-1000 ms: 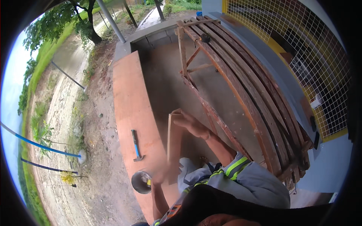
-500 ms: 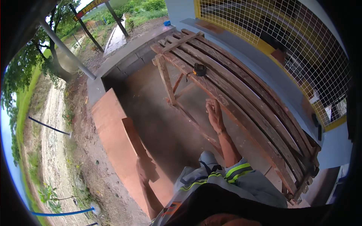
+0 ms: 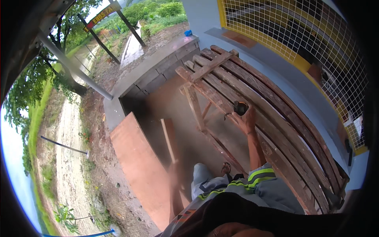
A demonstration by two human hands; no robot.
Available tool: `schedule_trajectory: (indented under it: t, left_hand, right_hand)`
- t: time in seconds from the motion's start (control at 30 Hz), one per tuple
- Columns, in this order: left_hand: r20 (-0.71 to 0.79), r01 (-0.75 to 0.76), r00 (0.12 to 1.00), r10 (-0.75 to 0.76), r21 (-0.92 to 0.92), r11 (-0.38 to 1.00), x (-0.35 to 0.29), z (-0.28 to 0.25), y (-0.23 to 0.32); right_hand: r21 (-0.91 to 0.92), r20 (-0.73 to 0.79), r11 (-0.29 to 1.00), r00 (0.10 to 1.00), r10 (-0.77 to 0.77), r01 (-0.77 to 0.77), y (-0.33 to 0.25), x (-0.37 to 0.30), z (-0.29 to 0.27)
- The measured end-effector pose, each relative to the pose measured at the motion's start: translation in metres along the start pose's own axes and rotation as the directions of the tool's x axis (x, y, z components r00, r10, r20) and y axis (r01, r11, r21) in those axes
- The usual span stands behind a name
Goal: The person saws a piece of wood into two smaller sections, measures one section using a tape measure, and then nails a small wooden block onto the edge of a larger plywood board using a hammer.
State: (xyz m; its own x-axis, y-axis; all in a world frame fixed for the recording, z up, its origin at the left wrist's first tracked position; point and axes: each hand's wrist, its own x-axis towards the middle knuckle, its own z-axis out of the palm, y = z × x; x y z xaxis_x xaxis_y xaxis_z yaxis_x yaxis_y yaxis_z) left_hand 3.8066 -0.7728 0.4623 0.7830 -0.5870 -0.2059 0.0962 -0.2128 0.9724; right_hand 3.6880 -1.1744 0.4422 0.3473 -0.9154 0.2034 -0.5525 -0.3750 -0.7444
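Tape measure (image 3: 240,107), black and orange, in the right grip (image 3: 245,118) at the left edge of the slatted wooden desk (image 3: 282,108).
Right grip: fingers curled around the tape measure; cannot tell whether it is clear of the slats. Left grip (image 3: 173,168): motion-blurred, pinching the near end of a narrow wooden board (image 3: 169,136), which points away from the body. Broad plywood sheet (image 3: 136,158) lies left of the board. Sandalled foot (image 3: 226,168) on the floor between board and desk.
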Motion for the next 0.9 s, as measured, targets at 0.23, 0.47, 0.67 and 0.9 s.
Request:
schedule_trajectory:
  t: [0.23, 0.47, 0.67, 0.9]
  left_hand:
    - [0.389, 0.103, 0.921, -0.027, -0.174, 0.979, 0.171, 0.114, 0.068]
    - [0.811, 0.095, 0.578, -0.089, 0.041, 0.995, 0.205, 0.188, 0.091]
    - [0.958, 0.002, 0.244, -0.152, 0.156, 0.988, 0.202, 0.236, 0.100]
    - [0.977, -0.590, 0.195, -0.081, 0.183, 0.787, 0.129, 0.296, 0.157]
  right_hand:
    - [0.238, -0.159, 0.946, 0.969, -0.187, 0.221, -0.037, -0.048, 0.000]
    - [0.244, -0.194, 0.961, 0.978, -0.081, 0.128, -0.066, -0.116, -0.013]
    - [0.236, -0.359, 0.972, 0.929, 0.093, -0.007, -0.105, -0.157, -0.043]
    - [0.140, -0.501, 0.967, 0.827, 0.256, -0.215, -0.077, -0.203, -0.056]
